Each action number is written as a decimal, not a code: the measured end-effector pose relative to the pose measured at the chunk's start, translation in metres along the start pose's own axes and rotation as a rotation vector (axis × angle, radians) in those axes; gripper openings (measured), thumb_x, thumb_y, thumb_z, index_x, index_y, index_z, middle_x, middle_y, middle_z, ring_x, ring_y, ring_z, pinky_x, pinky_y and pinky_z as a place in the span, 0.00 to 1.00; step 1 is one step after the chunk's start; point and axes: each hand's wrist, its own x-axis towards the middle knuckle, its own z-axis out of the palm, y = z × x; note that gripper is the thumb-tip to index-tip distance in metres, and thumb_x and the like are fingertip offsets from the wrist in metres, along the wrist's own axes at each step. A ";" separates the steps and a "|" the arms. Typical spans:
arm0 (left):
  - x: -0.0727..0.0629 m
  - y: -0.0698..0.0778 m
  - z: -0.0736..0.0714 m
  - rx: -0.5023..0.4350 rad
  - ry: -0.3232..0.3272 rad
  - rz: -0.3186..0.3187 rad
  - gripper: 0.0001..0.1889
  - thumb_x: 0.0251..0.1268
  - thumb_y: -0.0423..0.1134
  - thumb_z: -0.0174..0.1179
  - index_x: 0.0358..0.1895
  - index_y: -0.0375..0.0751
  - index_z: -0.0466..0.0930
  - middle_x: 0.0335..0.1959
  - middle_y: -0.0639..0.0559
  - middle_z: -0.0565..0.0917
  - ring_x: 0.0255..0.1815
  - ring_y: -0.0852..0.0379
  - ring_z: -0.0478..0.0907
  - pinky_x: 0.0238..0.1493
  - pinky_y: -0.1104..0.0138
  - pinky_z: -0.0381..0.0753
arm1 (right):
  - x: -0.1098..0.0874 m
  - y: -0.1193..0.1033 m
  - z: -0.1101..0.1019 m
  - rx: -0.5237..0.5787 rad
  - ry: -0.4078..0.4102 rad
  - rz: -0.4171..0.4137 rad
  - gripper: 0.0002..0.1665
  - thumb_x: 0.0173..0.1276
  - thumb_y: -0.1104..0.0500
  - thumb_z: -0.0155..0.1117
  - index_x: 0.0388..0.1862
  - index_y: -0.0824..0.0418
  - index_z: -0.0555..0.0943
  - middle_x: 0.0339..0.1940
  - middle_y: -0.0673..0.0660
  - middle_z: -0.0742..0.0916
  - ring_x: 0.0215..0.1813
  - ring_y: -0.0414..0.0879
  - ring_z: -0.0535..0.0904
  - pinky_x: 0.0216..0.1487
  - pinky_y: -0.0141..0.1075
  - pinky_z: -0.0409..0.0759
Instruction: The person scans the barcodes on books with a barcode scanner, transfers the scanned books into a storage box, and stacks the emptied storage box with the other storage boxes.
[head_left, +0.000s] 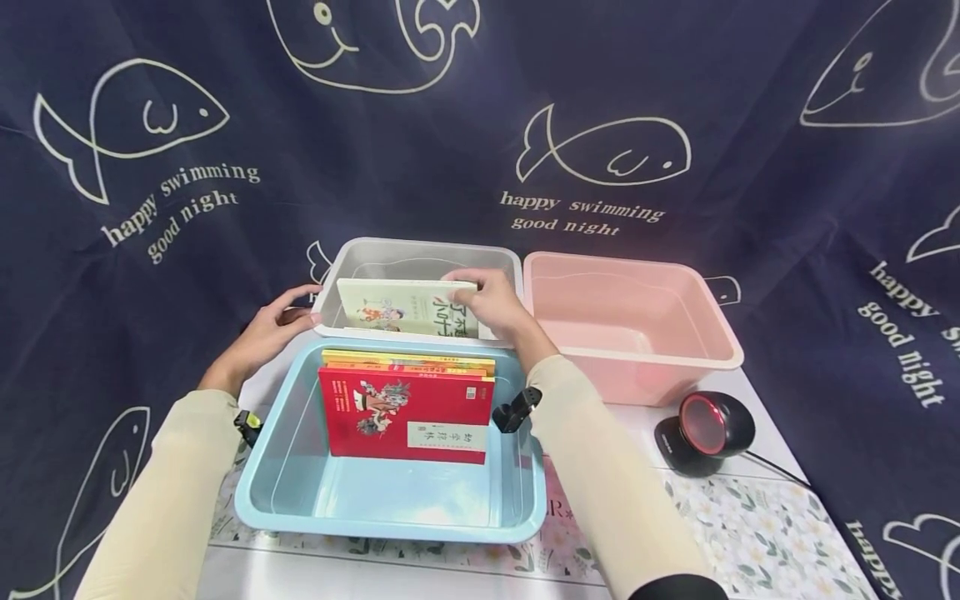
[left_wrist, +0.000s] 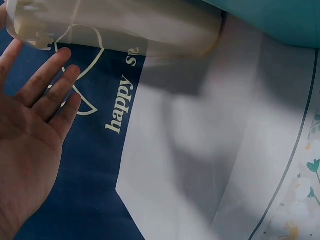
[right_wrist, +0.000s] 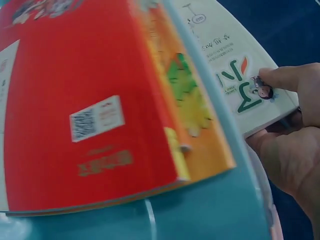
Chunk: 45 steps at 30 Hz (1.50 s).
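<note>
My right hand (head_left: 491, 304) pinches the right end of a pale green book (head_left: 405, 307), thumb on the cover. That book stands inside the light grey bin (head_left: 420, 247) at the back. In the right wrist view the thumb lies on the book's cover (right_wrist: 235, 85) near its corner. My left hand (head_left: 273, 329) touches the left rim of the grey bin with its fingertips; its fingers look fairly straight in the left wrist view. In front, the blue bin (head_left: 390, 527) holds a red book (head_left: 405, 412) with yellow and orange books (head_left: 408, 360) upright behind it.
A pink bin (head_left: 630, 367) stands right of the grey one, close beside it. A round black device (head_left: 716, 425) with a cable sits on the table's right side, on a flowered cover (head_left: 750, 517). A dark blue curtain (head_left: 420, 167) hangs behind.
</note>
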 end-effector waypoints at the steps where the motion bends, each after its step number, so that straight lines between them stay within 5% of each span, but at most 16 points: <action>1: 0.000 0.000 0.000 0.002 0.002 0.001 0.35 0.78 0.55 0.56 0.83 0.59 0.54 0.72 0.35 0.76 0.67 0.40 0.76 0.69 0.42 0.74 | 0.000 0.001 0.002 -0.016 -0.020 0.005 0.15 0.71 0.67 0.64 0.53 0.56 0.88 0.48 0.59 0.92 0.43 0.48 0.91 0.50 0.39 0.88; 13: -0.001 0.003 -0.002 -0.018 -0.001 -0.009 0.36 0.77 0.59 0.57 0.82 0.61 0.54 0.72 0.35 0.75 0.69 0.33 0.75 0.70 0.37 0.72 | 0.000 0.009 0.008 -0.145 -0.148 0.023 0.13 0.71 0.63 0.67 0.52 0.55 0.89 0.47 0.56 0.91 0.44 0.48 0.85 0.48 0.37 0.83; 29: -0.001 0.001 -0.001 -0.020 -0.008 -0.013 0.36 0.77 0.58 0.56 0.83 0.62 0.54 0.74 0.34 0.73 0.74 0.33 0.71 0.73 0.34 0.67 | 0.000 0.012 0.017 -0.290 -0.185 0.080 0.10 0.68 0.68 0.66 0.43 0.57 0.89 0.45 0.56 0.90 0.46 0.48 0.83 0.50 0.37 0.81; 45: -0.002 0.000 0.001 -0.023 -0.002 -0.004 0.36 0.76 0.58 0.57 0.82 0.63 0.55 0.73 0.35 0.74 0.73 0.35 0.72 0.72 0.35 0.68 | -0.006 0.005 0.013 -0.191 -0.145 0.036 0.16 0.71 0.67 0.63 0.56 0.65 0.86 0.53 0.61 0.89 0.49 0.47 0.82 0.50 0.33 0.81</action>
